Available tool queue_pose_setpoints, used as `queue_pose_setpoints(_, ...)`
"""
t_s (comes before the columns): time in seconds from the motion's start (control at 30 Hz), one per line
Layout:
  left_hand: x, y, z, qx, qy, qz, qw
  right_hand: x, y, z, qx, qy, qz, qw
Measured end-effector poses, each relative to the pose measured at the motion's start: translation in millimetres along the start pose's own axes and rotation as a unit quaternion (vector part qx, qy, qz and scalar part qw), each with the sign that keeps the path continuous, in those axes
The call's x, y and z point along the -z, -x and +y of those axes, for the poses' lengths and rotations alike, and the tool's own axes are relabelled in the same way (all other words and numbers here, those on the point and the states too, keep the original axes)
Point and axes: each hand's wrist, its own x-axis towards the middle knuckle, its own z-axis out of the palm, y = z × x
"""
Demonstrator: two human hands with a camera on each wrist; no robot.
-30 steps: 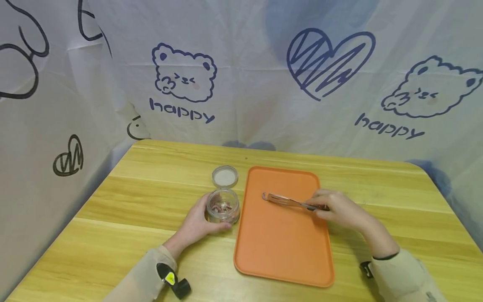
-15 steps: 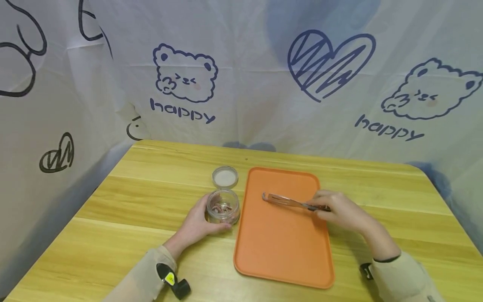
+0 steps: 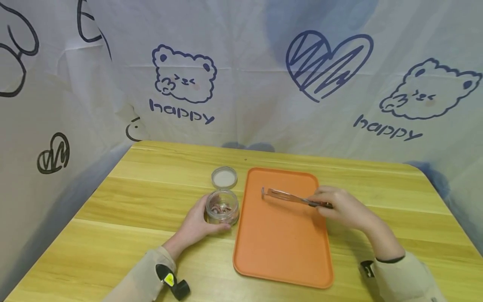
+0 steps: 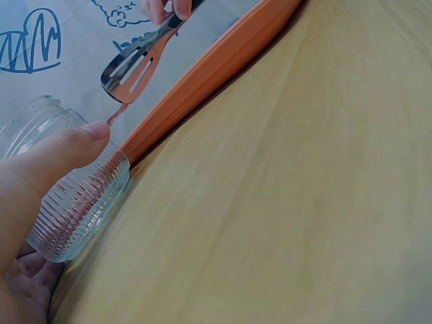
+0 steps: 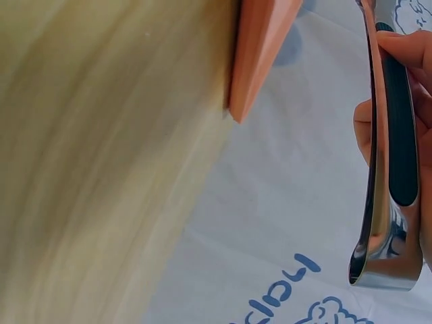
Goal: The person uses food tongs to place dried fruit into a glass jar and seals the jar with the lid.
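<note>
My left hand (image 3: 194, 224) grips a small open glass jar (image 3: 222, 219) from its left side, thumb across the front. Through its ribbed wall in the left wrist view, reddish pieces (image 4: 84, 202) show inside. Over the orange tray (image 3: 283, 251), my right hand (image 3: 341, 206) holds metal tongs (image 3: 288, 196) by their black grips (image 5: 401, 135), with the slotted head pointing left toward the jar. A thin reddish strip (image 4: 117, 113) hangs at the tip of that slotted head (image 4: 131, 71). The tongs' bent end (image 5: 388, 270) shows in the right wrist view.
A round jar lid (image 3: 224, 178) lies on the wooden table (image 3: 151, 188) behind the jar. The tray's left rim (image 3: 241, 222) runs close beside the jar. A printed cloth (image 3: 249, 105) hangs behind the far edge of the table.
The tongs' head has risen slightly from the tray, with the strip at its tip. My right hand has shifted a little to the right. The left hand and jar stay put.
</note>
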Motion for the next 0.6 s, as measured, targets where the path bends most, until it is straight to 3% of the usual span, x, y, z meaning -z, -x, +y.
queue_pose_setpoints(0.33,-0.1,-0.3,-0.9,-0.001,0.001,0.002,1.0000,3.2,-1.8,-4.9,0.038,0.003,0.038,0.999)
queue_pose_setpoints(0.6,-0.9,-0.7,-1.2,0.004,-0.002,0.002,1.0000,4.8,-4.4,-11.1,0.034,0.007,0.042,0.999)
